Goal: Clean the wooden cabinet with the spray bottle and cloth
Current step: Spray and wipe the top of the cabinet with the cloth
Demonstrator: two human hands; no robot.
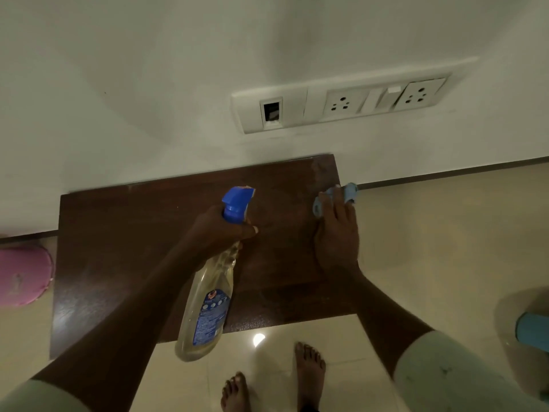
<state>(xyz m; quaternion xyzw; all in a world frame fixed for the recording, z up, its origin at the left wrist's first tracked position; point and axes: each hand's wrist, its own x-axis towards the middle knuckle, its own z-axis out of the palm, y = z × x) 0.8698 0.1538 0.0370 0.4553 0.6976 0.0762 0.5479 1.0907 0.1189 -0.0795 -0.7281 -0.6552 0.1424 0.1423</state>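
Cabinet against wall, dark top seen from above. Left hand closed around neck of spray bottle, blue nozzle pointing toward wall, body hanging over front edge. Right hand flat, pressing blue cloth at top's far right edge; grip on cloth unclear. Bare feet on floor.

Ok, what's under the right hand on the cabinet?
A light blue cloth, pressed onto the wooden cabinet top near its right edge by the right hand. Most of the cloth is hidden beneath the fingers.
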